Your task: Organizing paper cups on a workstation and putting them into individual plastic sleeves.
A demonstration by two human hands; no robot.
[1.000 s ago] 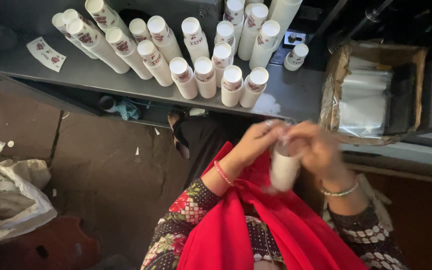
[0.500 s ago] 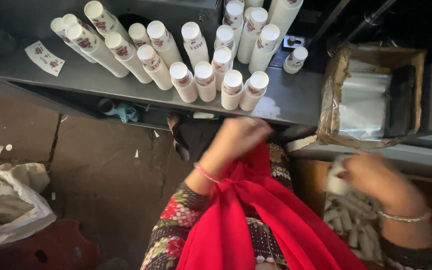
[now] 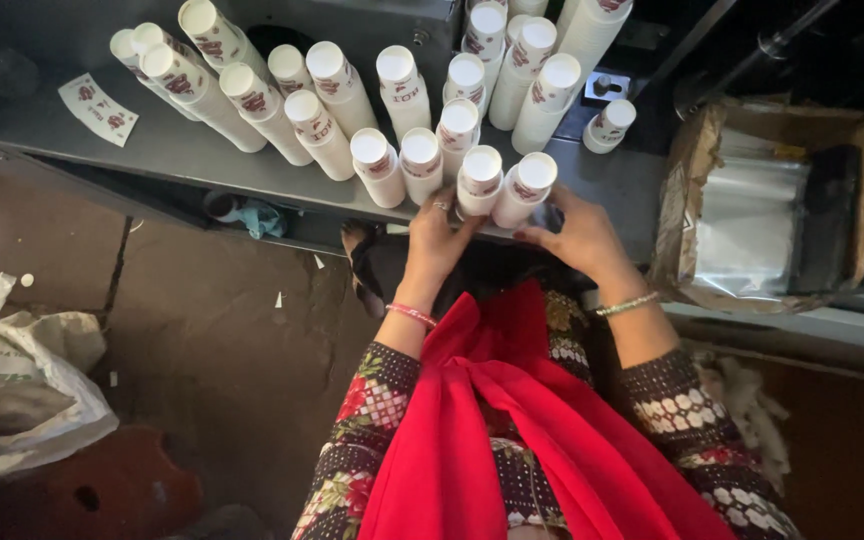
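Many white tubes with white caps and red prints stand packed on a grey shelf [image 3: 202,150]. Both my hands are at its front edge, on the front row. My left hand [image 3: 440,238] curls its fingers around the base of one front tube [image 3: 479,180]. My right hand [image 3: 580,238] closes on the base of the rightmost front tube [image 3: 526,188], which leans against its neighbour. A pink bangle is on my left wrist and a metal one on my right. Red cloth [image 3: 512,440] hangs down my front, hiding my lap.
A cardboard box [image 3: 694,160] lined with clear plastic sits on the shelf at the right. A loose printed label [image 3: 98,108] lies at the shelf's left end. White sacks [image 3: 22,380] lie on the brown floor to the left. A light blue rag [image 3: 257,215] is under the shelf.
My right hand came up from low on the right to the shelf's front row. My left hand moved forward from the shelf edge onto the tubes.
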